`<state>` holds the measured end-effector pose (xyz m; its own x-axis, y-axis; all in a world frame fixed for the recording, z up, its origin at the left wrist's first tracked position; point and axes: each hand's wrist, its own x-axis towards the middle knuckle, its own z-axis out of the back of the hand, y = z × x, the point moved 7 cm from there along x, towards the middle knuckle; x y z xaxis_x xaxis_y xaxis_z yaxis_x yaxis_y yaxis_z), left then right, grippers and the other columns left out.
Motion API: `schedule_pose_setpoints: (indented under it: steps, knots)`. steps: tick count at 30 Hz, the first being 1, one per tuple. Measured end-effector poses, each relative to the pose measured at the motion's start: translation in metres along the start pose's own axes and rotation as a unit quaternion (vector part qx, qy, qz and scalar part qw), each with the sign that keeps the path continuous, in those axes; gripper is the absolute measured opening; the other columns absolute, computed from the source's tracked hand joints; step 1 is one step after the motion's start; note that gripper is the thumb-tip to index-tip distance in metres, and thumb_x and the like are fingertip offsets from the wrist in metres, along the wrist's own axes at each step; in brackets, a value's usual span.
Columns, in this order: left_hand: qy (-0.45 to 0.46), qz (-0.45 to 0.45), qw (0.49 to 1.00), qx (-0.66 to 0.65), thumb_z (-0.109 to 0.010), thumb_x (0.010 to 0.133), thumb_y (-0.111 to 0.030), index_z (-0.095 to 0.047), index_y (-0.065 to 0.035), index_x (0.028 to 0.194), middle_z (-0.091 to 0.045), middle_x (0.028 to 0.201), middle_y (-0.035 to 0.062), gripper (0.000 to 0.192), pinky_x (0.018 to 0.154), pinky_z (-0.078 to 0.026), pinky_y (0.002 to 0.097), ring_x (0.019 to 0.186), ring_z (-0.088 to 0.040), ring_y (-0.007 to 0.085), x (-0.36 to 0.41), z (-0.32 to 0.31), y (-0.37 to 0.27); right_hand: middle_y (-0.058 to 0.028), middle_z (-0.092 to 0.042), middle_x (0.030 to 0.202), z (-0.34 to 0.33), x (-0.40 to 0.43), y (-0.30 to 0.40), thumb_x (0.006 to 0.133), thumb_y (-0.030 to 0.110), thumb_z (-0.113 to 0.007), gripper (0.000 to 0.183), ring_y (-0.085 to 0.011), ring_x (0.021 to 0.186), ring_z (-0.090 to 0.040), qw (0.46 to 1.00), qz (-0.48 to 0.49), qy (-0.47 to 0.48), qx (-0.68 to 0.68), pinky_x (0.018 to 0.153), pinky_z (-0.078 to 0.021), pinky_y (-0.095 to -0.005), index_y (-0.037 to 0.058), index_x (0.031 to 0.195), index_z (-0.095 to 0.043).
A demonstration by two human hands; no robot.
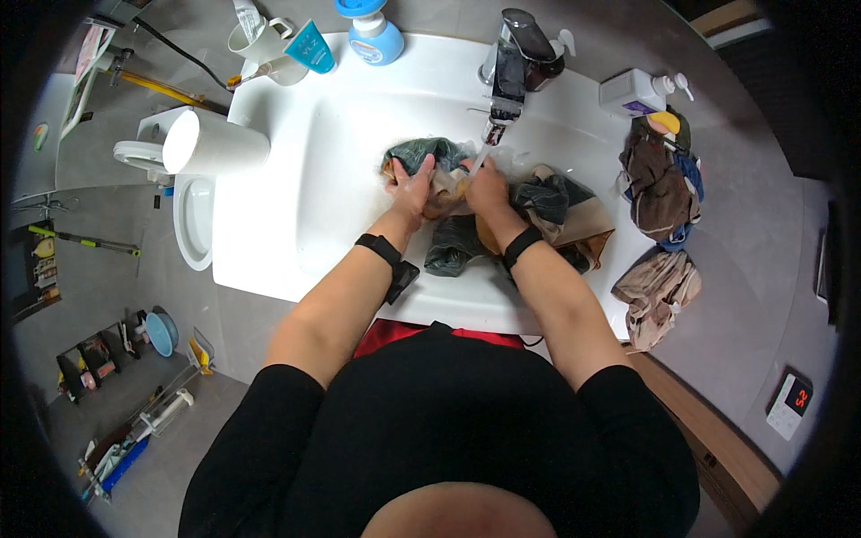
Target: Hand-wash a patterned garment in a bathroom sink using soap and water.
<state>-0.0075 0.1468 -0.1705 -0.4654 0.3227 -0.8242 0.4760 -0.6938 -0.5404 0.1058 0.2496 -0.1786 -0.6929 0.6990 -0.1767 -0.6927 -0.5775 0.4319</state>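
Observation:
A wet garment (430, 149), dark green and tan, lies bunched in the white washbasin (336, 195). My left hand (412, 187) holds its left part, thumb and fingers showing on the cloth. On the right side my right hand (487, 185) grips the same cloth, its fingertips partly hidden by fabric and water. Water runs from the chrome faucet (509, 87) in a thin stream beside my right hand, with splashes or suds around it. More of the dark green and tan cloth (572, 212) is heaped under and beside my right forearm; whether it is one piece with the held part cannot be told.
Along the back rim stand a blue pump bottle (377, 44), a teal tube (311, 48) and a cup (259, 42). A white cylindrical container (218, 144) is at the left rim. Crumpled brown clothes (656, 181) and beige cloth (662, 296) lie along the right edge, near a white pump bottle (632, 93).

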Motion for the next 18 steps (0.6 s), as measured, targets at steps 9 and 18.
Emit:
schedule_pose_setpoints:
  steps: [9, 18]
  knots:
    - [0.514, -0.047, 0.74, -0.431, -0.047, 0.092, -0.041, -0.06, -0.0027, 0.109, -0.065, 0.103, 0.0133, 0.043, 0.085, -0.051, 0.0364, 0.093, -0.062, 0.0241, 0.007, -0.03, -0.015, -0.0143, -0.051, 0.109, 0.093, -0.103, 0.13, 0.067, -0.002, -0.057, 0.044, -0.0357, 0.094, -0.053, 0.935, 0.253, -0.149, 0.201, 0.082, -0.048, -0.044, 0.0131, 0.107, -0.067]
    - [0.304, -0.055, 0.836, -0.453, -0.044, 0.094, -0.021, -0.047, -0.0041, 0.124, -0.06, 0.104, 0.0157, 0.034, 0.081, -0.052, 0.0386, 0.097, -0.059, 0.0281, -0.015, -0.02, -0.001, -0.0216, -0.061, 0.098, 0.079, -0.025, 0.111, 0.083, 0.038, -0.061, 0.039, -0.0406, 0.088, -0.061, 0.963, 0.056, -0.164, 0.209, 0.074, -0.0506, -0.0481, 0.01, 0.11, -0.062]
